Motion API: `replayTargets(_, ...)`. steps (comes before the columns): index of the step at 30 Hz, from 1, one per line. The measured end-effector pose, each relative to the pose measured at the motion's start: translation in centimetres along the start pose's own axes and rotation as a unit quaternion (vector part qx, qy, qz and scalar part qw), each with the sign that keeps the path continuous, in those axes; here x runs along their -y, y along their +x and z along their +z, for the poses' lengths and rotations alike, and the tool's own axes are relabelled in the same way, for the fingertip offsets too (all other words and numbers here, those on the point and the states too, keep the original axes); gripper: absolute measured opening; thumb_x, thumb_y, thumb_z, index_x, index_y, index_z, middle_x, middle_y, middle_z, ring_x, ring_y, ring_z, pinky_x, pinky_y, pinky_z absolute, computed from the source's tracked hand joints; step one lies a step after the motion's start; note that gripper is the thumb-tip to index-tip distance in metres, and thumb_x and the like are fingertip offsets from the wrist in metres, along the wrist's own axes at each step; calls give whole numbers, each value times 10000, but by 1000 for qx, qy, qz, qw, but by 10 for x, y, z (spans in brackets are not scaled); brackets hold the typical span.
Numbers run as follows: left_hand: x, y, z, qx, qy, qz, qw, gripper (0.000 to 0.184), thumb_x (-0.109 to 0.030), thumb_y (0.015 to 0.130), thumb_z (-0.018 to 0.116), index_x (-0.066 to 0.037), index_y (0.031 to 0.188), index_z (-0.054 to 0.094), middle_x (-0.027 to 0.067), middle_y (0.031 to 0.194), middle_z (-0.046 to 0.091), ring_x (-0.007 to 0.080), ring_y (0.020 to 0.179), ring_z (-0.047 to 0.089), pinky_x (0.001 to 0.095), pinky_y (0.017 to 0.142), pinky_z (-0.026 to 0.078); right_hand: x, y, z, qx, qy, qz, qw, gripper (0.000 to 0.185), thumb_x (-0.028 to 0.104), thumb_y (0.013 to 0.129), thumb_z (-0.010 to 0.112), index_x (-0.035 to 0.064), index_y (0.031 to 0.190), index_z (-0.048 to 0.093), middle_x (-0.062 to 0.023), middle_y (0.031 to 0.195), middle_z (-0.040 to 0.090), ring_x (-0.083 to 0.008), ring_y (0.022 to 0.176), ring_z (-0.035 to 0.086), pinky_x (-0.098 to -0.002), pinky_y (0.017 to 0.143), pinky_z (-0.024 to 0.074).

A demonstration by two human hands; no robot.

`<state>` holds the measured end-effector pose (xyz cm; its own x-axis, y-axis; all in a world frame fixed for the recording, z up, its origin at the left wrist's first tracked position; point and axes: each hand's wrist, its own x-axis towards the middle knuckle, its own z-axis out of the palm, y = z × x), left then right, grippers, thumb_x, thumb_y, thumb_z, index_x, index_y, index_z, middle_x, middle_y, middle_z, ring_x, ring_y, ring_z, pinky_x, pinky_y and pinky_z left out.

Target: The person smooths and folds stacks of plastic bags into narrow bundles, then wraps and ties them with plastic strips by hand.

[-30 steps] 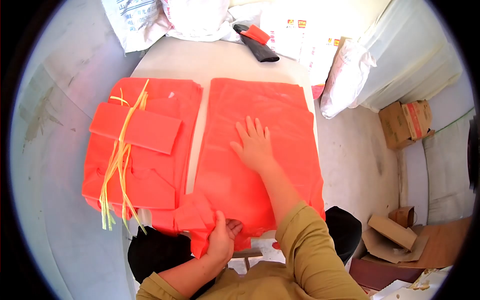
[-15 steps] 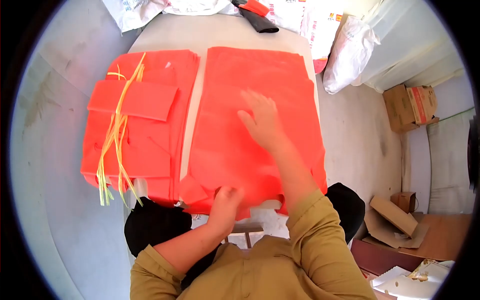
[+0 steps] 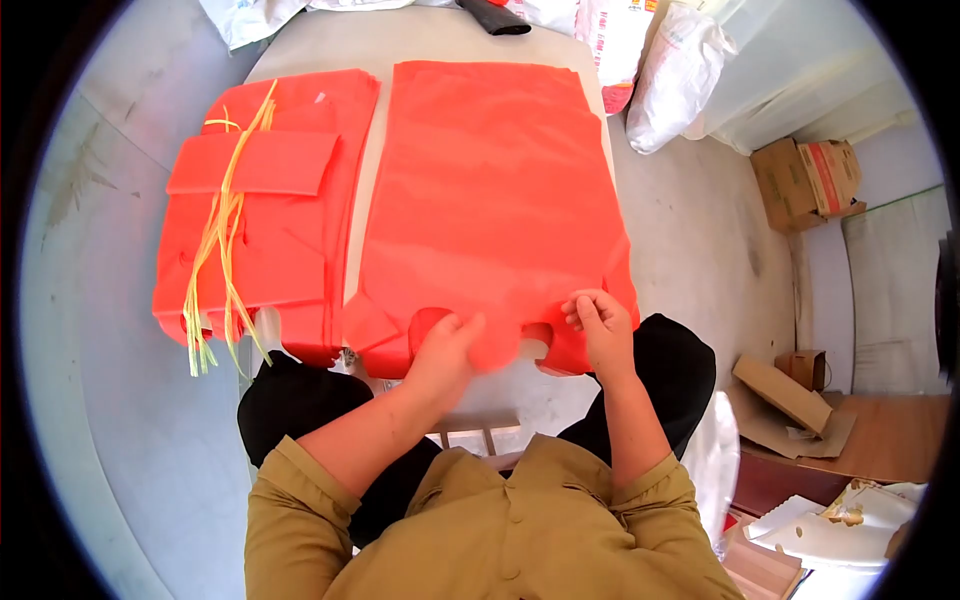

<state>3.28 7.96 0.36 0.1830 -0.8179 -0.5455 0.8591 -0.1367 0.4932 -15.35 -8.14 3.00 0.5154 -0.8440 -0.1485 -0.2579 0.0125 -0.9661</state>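
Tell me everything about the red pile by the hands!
The red pile looks like thin plastic sheets, lightly creased and roughly rectangular, with gaps in its near edge. It lies flat on the pale table, right of another red stack. At its near edge are the left hand and right hand; their grip is unclear.

A stack of bright red, thin, smooth sheets (image 3: 490, 190) lay flat on a pale tabletop (image 3: 335, 42), at the middle of the scene. It was roughly rectangular, its long sides running from near to far. The far edge was straight, with layers slightly offset at the far right corner. Faint creases crossed the surface. The near edge was uneven: a rounded tab (image 3: 495, 343) stood between curved cut-outs, and a small flap (image 3: 372, 322) showed at the near left corner.
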Motion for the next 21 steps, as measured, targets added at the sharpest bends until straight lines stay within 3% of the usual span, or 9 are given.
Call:
replayTargets(3, -9, -5, 11, -11, -10, -15, 1000, 231, -279, 1077, 619, -89, 1206, 596, 51, 1191, 713, 184, 1042, 714, 380, 861, 588, -4, -6, -7, -21, 11, -12, 1000, 198, 157, 1092, 549, 14, 1080, 685, -42, 976, 721, -114, 860, 635, -278, 790, 514)
replayTargets(6, -9, 0, 10, 39, -58, -12, 998, 203, -249, 1078, 618, -73, 1177, 629, 57, 1176, 720, 188, 1033, 718, 368, 888, 593, 3, -8, -13, 12, -19, 17, 1000, 197, 158, 1091, 558, 11, 1081, 688, -56, 1047, 714, -124, 919, 638, -285, 842, 516)
replayTargets(9, -11, 2, 12, 43, -54, -9, 998, 206, -224, 1086, 598, -40, 1165, 645, 68, 1153, 726, 197, 1048, 716, 374, 939, 587, -14, 2, -18, -91, -86, -68, 990, 221, 152, 1066, 594, -10, 1194, 676, -81, 1180, 680, -156, 1026, 637, -305, 940, 514)
replayTargets(12, -6, 11, 4, 51, -51, -18, 997, 232, -207, 1087, 588, -10, 1204, 628, 91, 1201, 715, 201, 1103, 701, 375, 997, 567, -22, 7, -25, -107, -8, -4, 994, 296, 145, 1058, 597, -4, 1312, 633, -100, 1279, 639, -180, 1136, 626, -323, 1008, 500)
replayTargets(15, 2, 14, 5, 65, -62, 1, 996, 287, -258, 1054, 638, -58, 1259, 654, 56, 1209, 711, 190, 1126, 668, 388, 977, 528, -31, 11, -33, -85, -34, 22, 996, 372, 148, 1053, 599, 6, 1397, 585, -113, 1314, 622, -200, 1213, 612, -336, 1051, 488)
replayTargets(18, 7, 18, 6, 89, -66, -5, 994, 340, -208, 1087, 549, 37, 1319, 586, 143, 1347, 662, 277, 1251, 645, 446, 1113, 503, -36, 12, -36, -90, -39, 13, 995, 375, 157, 1054, 600, 5, 1396, 584, -122, 1374, 582, -211, 1259, 592, -346, 1070, 479)
replayTargets(21, 10, 19, 6, 126, -93, -27, 987, 427, -233, 1059, 570, 53, 1377, 556, 170, 1444, 603, 306, 1351, 575, 472, 1183, 433, -37, 14, -40, -81, -21, 22, 996, 395, 164, 1056, 599, 10, 1418, 566, -126, 1436, 534, -228, 1290, 575, -357, 1091, 468)
